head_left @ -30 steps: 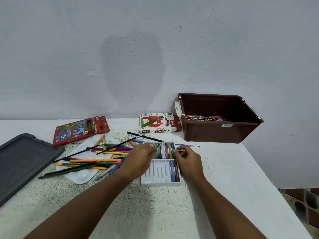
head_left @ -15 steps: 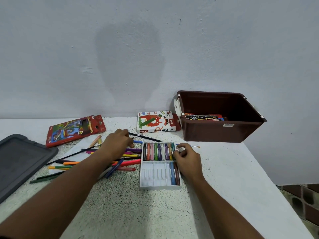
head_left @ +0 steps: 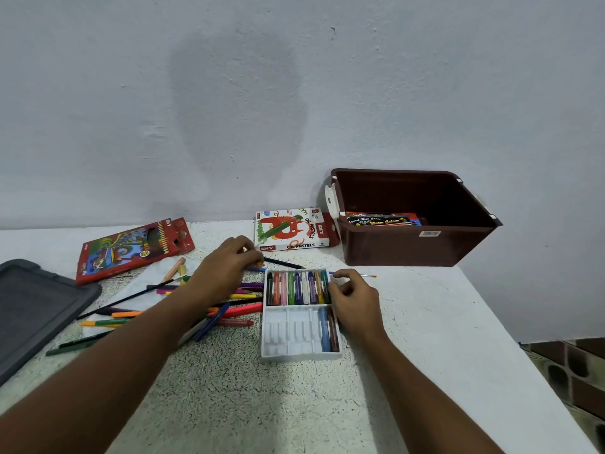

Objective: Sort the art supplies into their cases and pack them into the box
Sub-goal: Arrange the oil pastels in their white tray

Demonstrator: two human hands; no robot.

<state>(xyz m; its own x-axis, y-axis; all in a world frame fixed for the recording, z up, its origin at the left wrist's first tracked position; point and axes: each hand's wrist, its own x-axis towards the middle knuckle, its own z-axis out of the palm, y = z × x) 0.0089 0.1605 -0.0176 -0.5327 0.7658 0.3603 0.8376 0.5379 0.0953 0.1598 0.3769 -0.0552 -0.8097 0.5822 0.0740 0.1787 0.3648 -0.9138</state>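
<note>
The left hand (head_left: 226, 270) had left the tray (head_left: 299, 352) and swung out over the loose pile; now its fingers curled onto something small and yellowish at their tips, though what they pinched could not be told. The right hand (head_left: 355, 299) stayed at the tray's right edge, fingers bent against it. Most pastels (head_left: 298, 287) lay in the far row beside those fingers; the near row was largely unfilled. The box (head_left: 415, 247) stood beyond, so sorting was probably far from done.

White pastel tray (head_left: 299, 350) lies flat, far row full; loose pencils (head_left: 242, 311) left; brown box (head_left: 415, 244) apparently holds a case.
</note>
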